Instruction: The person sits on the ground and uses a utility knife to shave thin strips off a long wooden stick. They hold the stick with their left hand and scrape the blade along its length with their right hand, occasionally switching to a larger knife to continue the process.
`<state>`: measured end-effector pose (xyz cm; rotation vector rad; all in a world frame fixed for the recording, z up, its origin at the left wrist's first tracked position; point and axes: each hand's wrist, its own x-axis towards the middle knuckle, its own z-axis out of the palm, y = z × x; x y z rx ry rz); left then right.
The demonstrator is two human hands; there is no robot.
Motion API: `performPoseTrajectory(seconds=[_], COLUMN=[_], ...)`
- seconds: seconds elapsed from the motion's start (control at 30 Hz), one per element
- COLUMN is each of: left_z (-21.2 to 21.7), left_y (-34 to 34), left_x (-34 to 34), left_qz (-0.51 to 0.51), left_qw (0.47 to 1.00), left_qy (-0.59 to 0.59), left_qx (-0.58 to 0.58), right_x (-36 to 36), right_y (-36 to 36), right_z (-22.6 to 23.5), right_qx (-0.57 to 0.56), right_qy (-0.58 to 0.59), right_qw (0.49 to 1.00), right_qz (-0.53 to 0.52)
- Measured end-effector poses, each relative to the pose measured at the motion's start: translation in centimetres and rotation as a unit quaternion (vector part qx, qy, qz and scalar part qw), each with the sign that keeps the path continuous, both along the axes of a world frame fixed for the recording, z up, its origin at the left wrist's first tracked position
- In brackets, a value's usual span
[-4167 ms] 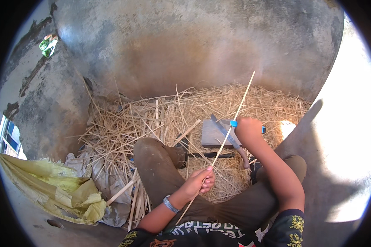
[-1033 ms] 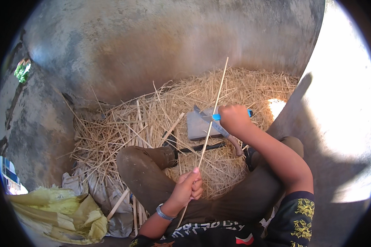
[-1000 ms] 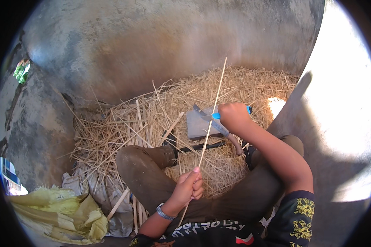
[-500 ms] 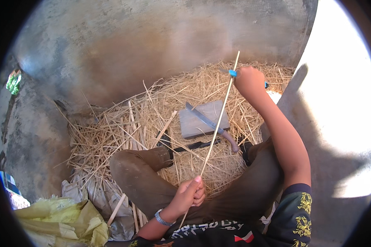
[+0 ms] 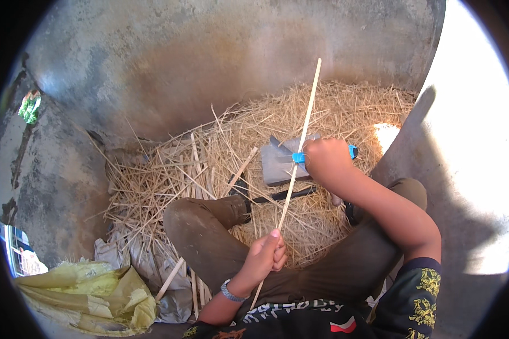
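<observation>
Concrete floor and a curved grey wall (image 5: 209, 62) enclose the work area, with a bed of straw shavings (image 5: 220, 164) spread ahead of my crossed legs. A yellow sack (image 5: 90, 294) lies at lower left, well apart from the work.

My left hand (image 5: 264, 260) is closed around the lower part of the thin bamboo strip (image 5: 300, 147), fingers wrapped and thumb on top. The strip runs up and slightly right from that grip, and its free tip stands over the straw near the wall.

My right hand (image 5: 328, 161) is clamped on a blue-handled blade (image 5: 298, 157), which sits against the strip at about mid-length. Half a second ago this hand was near the strip's upper end; it has now come back down toward me, close to where it sat a second ago. I judge this to be the return after one shaving pass, with the blade reset for another stroke along the same face.

A grey flat block (image 5: 277, 164) lies on the straw just behind the blade, and a dark tool (image 5: 283, 195) rests beside it.
</observation>
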<state>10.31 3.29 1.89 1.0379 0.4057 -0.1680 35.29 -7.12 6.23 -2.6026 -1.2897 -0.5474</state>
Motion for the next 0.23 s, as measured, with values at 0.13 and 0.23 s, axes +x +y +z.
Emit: performPoseTrajectory(seconds=[0.13,0.23], left_z=[0.2,0.2], left_y=[0.1,0.0], left_x=[-0.1,-0.1], left_qz=[-0.004,-0.003], left_qw=[1.000,1.000], left_qy=[0.001,0.007], left_qx=[-0.001,0.010], right_x=[-1.3,-1.6], right_y=[-0.1,-0.3], right_z=[-0.1,-0.5], right_qx=[0.035,0.033], right_qy=[-0.012,-0.019], right_qw=[0.999,0.998], right_qz=[0.035,0.048])
